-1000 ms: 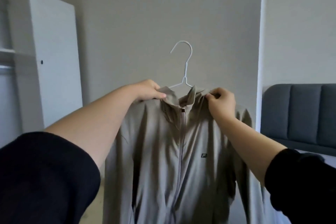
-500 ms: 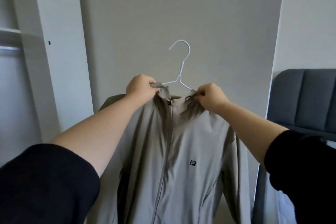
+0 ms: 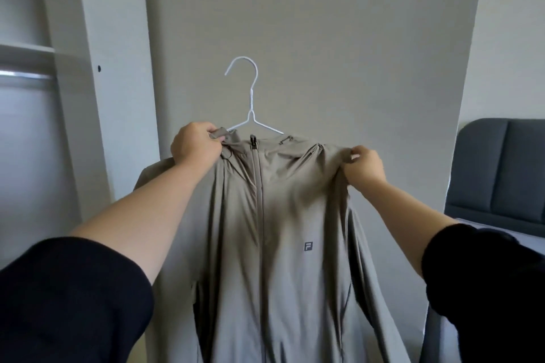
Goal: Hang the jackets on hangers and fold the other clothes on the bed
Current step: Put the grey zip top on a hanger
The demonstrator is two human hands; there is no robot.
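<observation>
Jacket position: I am seeing the beige zip-front jacket (image 3: 280, 230) hanging in the air at the centre of the view. Its front is facing me, and it is being held up before a plain grey wall (image 3: 339, 38).
Hanger: The white wire hanger (image 3: 251, 103) is sitting inside the jacket's neck. Its hook is standing above the collar and opening to the left, and both wire arms are running down under the fabric.
Left hand: My left hand (image 3: 196, 149) is gripping the collar at the left of the neck. The fingers are curling round the cloth, just beside the hanger's left arm.
Right hand: My right hand (image 3: 364, 166) is pinching a bunch of shoulder fabric at the right, thumb and fingertips closing on the cloth and lifting it.
Zipper: The zipper (image 3: 258, 186) is running closed up to the neck, with its dark pull sitting just below the hanger's fork.
Marking: I am reading one mark, a small dark square logo (image 3: 308, 246) bearing the letter F, on the chest to the right of the zipper.
Wardrobe: A white wardrobe (image 3: 112, 68) is standing at the left, showing a shelf and a metal rail (image 3: 23, 75) inside.
Bed: The bed (image 3: 501, 174) is showing its dark grey padded headboard at the right edge, well apart from the jacket.
</observation>
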